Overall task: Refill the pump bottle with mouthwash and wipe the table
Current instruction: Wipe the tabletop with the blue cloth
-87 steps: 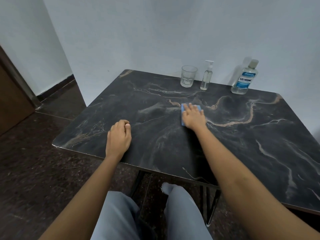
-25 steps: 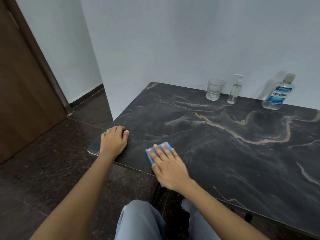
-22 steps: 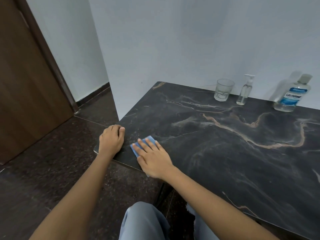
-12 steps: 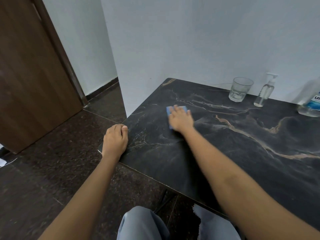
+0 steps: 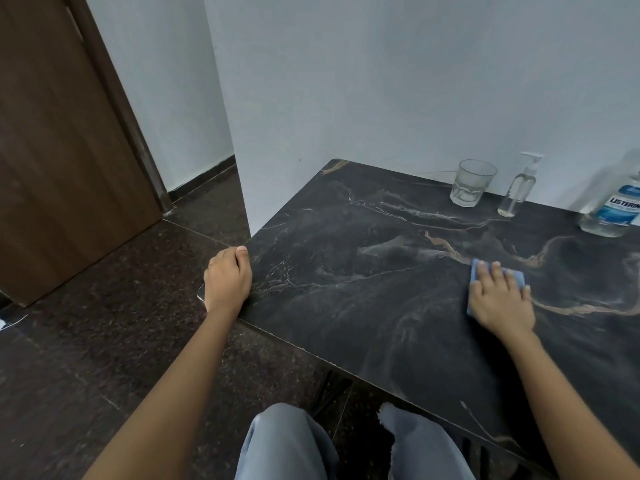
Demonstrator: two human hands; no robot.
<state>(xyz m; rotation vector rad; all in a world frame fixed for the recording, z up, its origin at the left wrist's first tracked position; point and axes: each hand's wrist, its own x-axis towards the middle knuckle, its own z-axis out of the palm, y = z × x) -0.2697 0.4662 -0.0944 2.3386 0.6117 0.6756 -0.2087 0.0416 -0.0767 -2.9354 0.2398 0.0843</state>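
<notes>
My right hand [image 5: 500, 297] lies flat with straight fingers on a blue cloth [image 5: 516, 274], pressing it onto the dark marble table [image 5: 346, 278] right of its middle. My left hand [image 5: 227, 280] rests on the table's near left corner with its fingers curled over the edge. At the back by the wall stands the small clear pump bottle [image 5: 518, 187]. To its right is the mouthwash bottle [image 5: 618, 209] with a blue label, cut off by the frame's edge.
An empty drinking glass [image 5: 471, 182] stands left of the pump bottle. White walls meet the table at the back and left. A brown door [image 5: 59, 161] and dark tiled floor [image 5: 104, 341] lie to the left. My knees are under the near edge.
My right hand has slid the blue cloth from the table's left part rightward and a little nearer. My left hand stays on the corner. The view has shifted left.
</notes>
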